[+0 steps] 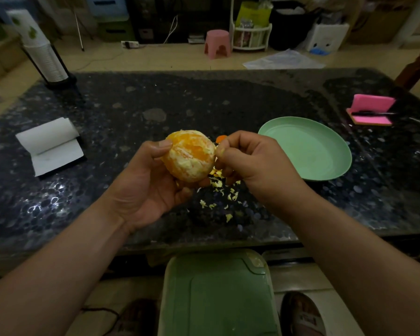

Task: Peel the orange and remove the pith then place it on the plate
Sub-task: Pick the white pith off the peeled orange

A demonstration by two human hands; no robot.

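The left grip (pixel 153 180) is clenched around the orange (pixel 190 157), thumb pressed on its upper left side and fingers curled beneath it. The orange is held in the air above the middle of the counter (pixel 131 105), closer to the near edge than the far one. Its rind is off; orange flesh shows through ragged patches of white pith over most of the surface facing the camera.

The right grip (pixel 250 161) meets the orange's right side with fingers curled in, thumb and forefinger pinching a shred of pith (pixel 219 149) right at the fruit's surface. Just behind those fingers a small piece of orange peel (pixel 220 138) peeks out; whether it lies on the counter or is held, I cannot tell.

Pale pith scraps (pixel 216 190) are scattered on the counter below and just toward the near edge from both grips. The green plate (pixel 325 177) sits on the counter to the right of the right grip, near it but not touching.

Toward the left edge lies an open white notepad (pixel 51 146). At the far left corner stands a tall stack of paper cups (pixel 46 57). Near the right edge a pink pad (pixel 371 110) has a dark pen (pixel 371 113) lying across it. Below the near edge is a green stool (pixel 216 294) on the floor.
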